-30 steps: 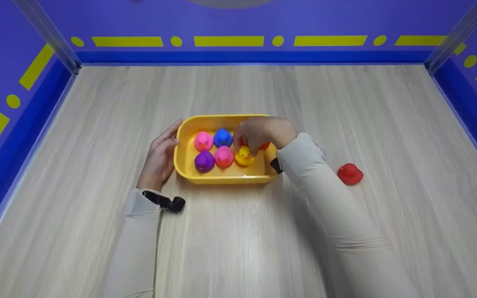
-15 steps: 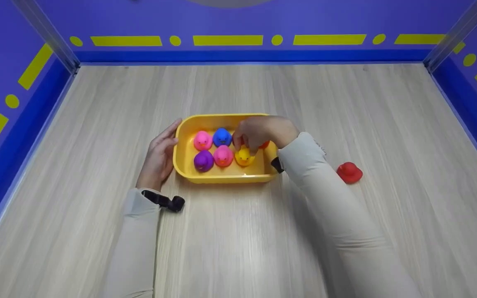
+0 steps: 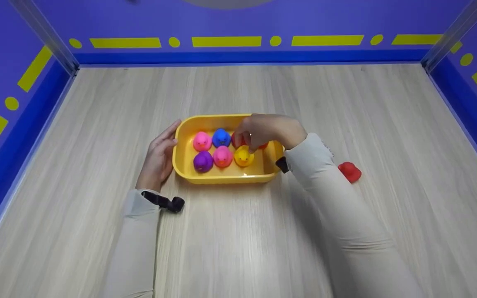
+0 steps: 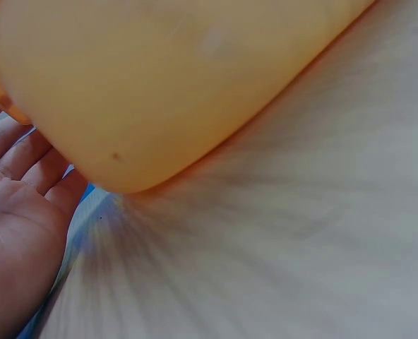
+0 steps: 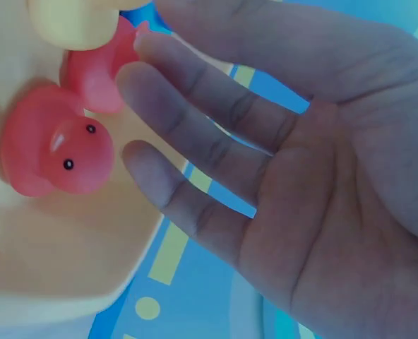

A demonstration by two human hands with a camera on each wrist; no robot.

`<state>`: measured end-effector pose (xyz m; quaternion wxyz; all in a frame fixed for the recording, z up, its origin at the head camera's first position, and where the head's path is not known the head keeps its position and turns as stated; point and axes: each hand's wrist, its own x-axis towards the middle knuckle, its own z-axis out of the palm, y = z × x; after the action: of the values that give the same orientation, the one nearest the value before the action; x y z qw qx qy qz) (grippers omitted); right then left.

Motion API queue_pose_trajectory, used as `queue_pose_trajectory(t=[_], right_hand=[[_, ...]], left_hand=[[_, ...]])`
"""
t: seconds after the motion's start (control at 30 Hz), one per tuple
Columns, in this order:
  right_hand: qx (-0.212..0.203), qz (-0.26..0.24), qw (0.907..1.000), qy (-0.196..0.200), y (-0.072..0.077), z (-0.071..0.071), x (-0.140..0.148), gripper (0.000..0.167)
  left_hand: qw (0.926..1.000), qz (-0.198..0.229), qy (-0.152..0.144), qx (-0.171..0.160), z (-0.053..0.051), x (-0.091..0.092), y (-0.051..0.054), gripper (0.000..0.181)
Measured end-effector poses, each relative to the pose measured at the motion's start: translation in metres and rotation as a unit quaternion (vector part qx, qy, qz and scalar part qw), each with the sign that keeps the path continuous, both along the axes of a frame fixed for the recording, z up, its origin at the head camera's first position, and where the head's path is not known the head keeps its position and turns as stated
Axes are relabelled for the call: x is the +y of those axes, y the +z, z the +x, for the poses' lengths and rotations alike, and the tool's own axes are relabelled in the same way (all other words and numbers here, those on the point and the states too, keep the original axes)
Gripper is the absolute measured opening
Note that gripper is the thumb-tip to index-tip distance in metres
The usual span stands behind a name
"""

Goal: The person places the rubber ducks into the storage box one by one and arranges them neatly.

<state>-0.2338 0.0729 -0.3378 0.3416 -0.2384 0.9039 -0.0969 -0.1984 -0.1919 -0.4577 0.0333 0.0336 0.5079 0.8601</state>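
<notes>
A yellow plastic bin (image 3: 189, 176) holds several rubber ducks in two rows. My left hand (image 3: 157, 159) touches the bin's left end with its fingers straight along the wall, as the left wrist view also shows. Over the right part of the bin hovers my right hand (image 3: 269, 130), its fingers spread and bent a little with nothing between them. Just below its fingertips sits a yellow duck (image 3: 244, 157). Two red ducks are partly hidden beneath this hand; the right wrist view shows one red duck (image 5: 82, 152) plainly. Blue (image 3: 221, 138), purple (image 3: 203, 162) and pink ducks (image 3: 222, 157) fill the left side.
Another red duck (image 3: 350, 171) lies on the wooden table (image 3: 230, 240) beside the right forearm, partly covered by the sleeve. Blue and purple walls with yellow marks (image 3: 227, 42) enclose the table at the back and both sides.
My right hand has let go of the yellow duck and lifted slightly to the right, uncovering more of a red duck. The left hand stays at the bin.
</notes>
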Motion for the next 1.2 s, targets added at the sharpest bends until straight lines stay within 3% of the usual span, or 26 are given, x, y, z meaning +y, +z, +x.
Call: queue_pose_trajectory(t=[0.2, 0.43, 0.7, 1.2], right_hand=[[0.037, -0.023, 0.9988, 0.022, 0.006, 0.003, 0.013, 0.032], [0.08, -0.084, 0.9928, 0.033, 0.008, 0.006, 0.032, 0.029], [0.14, -0.157, 0.9767, 0.041, 0.008, 0.013, 0.055, 0.031], [0.191, -0.208, 0.9591, 0.024, -0.011, 0.022, 0.096, 0.032]], left_hand=[[1.0, -0.001, 0.0, 0.0, 0.0, 0.0, -0.001, 0.056], [1.0, -0.002, -0.004, 0.002, 0.0, 0.0, -0.002, 0.056], [0.9999, -0.001, -0.013, -0.001, 0.001, 0.0, 0.0, 0.057], [0.9999, 0.004, -0.008, -0.006, 0.001, 0.001, 0.001, 0.057]])
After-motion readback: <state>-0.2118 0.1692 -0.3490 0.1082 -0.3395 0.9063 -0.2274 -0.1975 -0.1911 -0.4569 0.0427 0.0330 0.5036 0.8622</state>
